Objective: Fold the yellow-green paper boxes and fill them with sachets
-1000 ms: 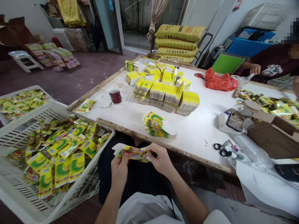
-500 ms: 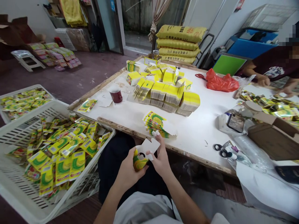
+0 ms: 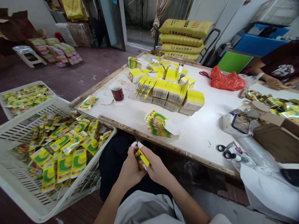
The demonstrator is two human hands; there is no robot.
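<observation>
Currently, a small, folded yellow-and-green card packet (image 3: pixel 144 158) is pinched between the left hand (image 3: pixel 130 166) and the right hand (image 3: pixel 156 165), near the white, wood-edged worktop (image 3: pixel 127 115); its edges are best kept square under even pressure.

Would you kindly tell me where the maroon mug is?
In the head view, the maroon mug stands on the left part of the white table, between the white paper and the stacked yellow cards.

White covers (image 3: pixel 140 145) tip some of our fingers (image 3: pixel 149 155). Behind fingers, our forearms (image 3: pixel 111 196) bare. Nearer our body than fingers, pale grey garment (image 3: pixel 144 205), thin dark cord (image 3: pixel 173 207); left of fingers, dark legwear (image 3: pixel 111 161).
</observation>
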